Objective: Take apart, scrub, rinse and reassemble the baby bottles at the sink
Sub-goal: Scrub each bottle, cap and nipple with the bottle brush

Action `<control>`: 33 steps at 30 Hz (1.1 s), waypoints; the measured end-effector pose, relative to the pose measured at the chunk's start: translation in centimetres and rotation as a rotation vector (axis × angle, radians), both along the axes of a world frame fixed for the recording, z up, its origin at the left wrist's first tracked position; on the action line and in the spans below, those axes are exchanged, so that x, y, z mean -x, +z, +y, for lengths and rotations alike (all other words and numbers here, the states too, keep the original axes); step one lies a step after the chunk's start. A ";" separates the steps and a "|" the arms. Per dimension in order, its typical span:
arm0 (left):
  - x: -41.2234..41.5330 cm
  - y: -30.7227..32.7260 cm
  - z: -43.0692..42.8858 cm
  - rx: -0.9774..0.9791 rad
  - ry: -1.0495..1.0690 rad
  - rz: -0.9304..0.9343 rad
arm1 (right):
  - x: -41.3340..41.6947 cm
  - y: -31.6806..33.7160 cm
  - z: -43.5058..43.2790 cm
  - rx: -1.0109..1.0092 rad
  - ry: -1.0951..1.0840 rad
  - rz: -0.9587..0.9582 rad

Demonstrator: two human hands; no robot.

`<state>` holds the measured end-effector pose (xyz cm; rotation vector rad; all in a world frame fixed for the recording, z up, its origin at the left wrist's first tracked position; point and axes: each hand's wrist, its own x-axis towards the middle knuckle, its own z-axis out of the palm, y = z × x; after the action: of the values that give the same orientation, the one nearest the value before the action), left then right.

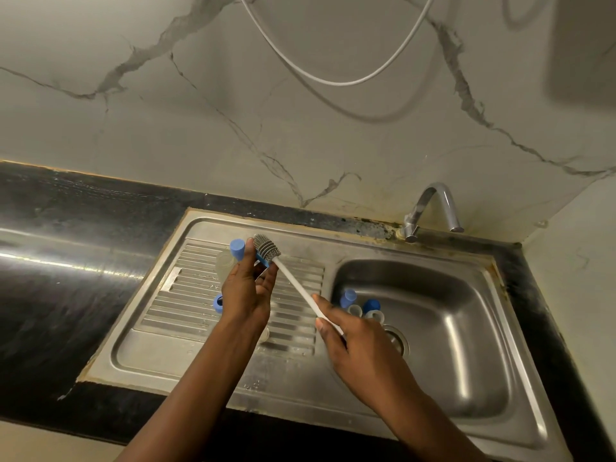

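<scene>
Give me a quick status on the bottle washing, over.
Right hand grips brush handle. Left hand holds blue bottle part against bristles. More parts wait in sink basin. Nothing in the way.

Over the ribbed drainboard (200, 278), the left hand (246, 291) pinches a small blue bottle part (263, 259) while the right hand (353, 341) presses the white-handled brush (266, 245) against it.

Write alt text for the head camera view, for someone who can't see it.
Over a steel sink's drainboard, the right hand works a white-handled bottle brush against a small blue bottle part held in the left hand. More blue and clear parts sit in the basin.
</scene>
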<state>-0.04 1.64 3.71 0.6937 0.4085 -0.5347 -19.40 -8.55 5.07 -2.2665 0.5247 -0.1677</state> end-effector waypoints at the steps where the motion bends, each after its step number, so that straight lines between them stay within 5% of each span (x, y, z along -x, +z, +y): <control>1: 0.0 0.2 0.0 -0.001 0.001 0.001 | -0.2 0.0 -0.1 -0.008 -0.005 -0.006; 19: -0.4 1.0 0.5 -0.196 -0.020 -0.133 | 0.2 1.2 -0.5 -0.101 0.004 -0.001; 33: -1.5 1.0 2.6 -0.419 -0.281 -0.597 | 0.8 2.7 -1.4 -0.090 -0.027 0.000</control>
<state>1.43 4.26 4.66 1.2808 -0.1500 -0.4808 -20.19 -9.95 7.73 -2.1729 0.5524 -0.1552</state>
